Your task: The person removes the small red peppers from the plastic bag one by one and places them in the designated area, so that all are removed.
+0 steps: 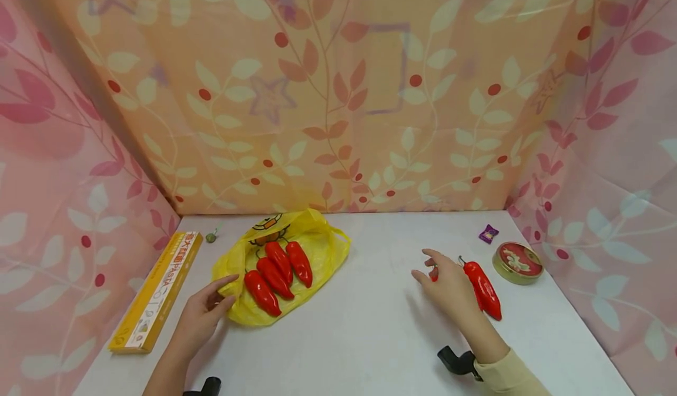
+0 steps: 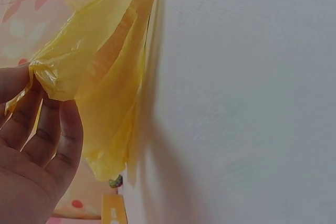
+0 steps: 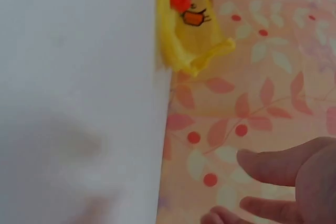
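Several glossy red peppers (image 1: pixel 273 277) lie in the mouth of a yellow plastic bag (image 1: pixel 328 255). At the bag's near left edge my left hand (image 1: pixel 198 316) pinches the thin plastic between thumb and fingers; the left wrist view shows the gathered bag (image 2: pixel 105 72) at those fingertips. My right hand (image 1: pixel 449 284) is over the table's right side, thumb and fingers spread and apart, holding nothing. Just to its right lies another red pepper (image 1: pixel 485 293), partly hidden by the hand. A bit of red also shows between the right thumb and fingers.
A yellow pasta box (image 1: pixel 158 293) lies along the left edge, with a small green object (image 1: pixel 211 237) behind it. At the right are a purple-wrapped candy (image 1: pixel 489 234) and a round tin (image 1: pixel 518 262). Patterned cloth walls (image 1: pixel 338 120) enclose the white table (image 1: pixel 359 337).
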The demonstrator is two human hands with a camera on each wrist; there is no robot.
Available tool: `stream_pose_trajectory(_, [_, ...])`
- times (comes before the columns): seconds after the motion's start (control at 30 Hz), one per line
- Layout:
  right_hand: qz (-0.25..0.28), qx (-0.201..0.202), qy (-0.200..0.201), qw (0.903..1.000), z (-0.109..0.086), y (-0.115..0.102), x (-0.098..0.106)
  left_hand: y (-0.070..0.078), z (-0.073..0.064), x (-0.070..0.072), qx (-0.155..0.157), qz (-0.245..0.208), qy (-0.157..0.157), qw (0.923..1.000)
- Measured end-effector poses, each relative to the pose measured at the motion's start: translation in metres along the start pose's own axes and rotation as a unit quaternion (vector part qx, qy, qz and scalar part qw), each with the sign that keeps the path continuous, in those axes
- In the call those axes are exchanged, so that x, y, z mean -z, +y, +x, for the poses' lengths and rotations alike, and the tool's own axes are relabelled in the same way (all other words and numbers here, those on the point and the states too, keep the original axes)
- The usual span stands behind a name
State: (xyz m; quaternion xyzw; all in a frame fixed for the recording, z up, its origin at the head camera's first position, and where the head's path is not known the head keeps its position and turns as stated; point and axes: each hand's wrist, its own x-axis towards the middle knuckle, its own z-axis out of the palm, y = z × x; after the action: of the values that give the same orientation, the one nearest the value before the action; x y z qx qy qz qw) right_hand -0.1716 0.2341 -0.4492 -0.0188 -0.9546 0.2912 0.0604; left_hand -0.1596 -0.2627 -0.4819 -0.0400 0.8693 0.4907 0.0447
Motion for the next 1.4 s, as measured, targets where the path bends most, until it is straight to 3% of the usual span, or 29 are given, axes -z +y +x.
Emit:
stream_pose_trajectory(0.13, [0.047,0.041,0.013,0.9980,0.004,-0.016,-0.011,0.000,-0.002,0.000,-0.002,0.004,0.000,1.0000])
stream_pose_trajectory(0.33, [0.071,0.074,0.028,0.9943,0.008,-0.037,-0.031,0.002,-0.002,0.001,-0.007,0.005,-0.001,1.0000])
stream_pose_trajectory(0.6, [0.097,0.102,0.001,0.9900,0.025,-0.063,-0.046,0.001,0.001,-0.002,0.003,0.012,0.002,0.9999])
stream_pose_trajectory(0.83, [0.125,0.108,-0.004,0.9862,0.035,-0.082,-0.058,-0.001,0.003,-0.005,0.003,0.003,-0.014,0.9999])
stream_pose_trajectory(1.03, [0.161,0.143,-0.041,0.9756,0.050,-0.108,-0.078,-0.003,-0.001,0.004,0.004,0.028,0.010,0.9996])
stream_pose_trajectory(1.2, [0.200,0.133,-0.066,0.9684,0.060,-0.126,-0.092,-0.002,0.001,0.002,-0.015,0.009,0.007,0.9998])
stream_pose_trajectory(1.4, [0.223,0.125,-0.085,0.9631,0.068,-0.142,-0.113,0.000,0.004,-0.001,-0.013,0.006,0.009,0.9998])
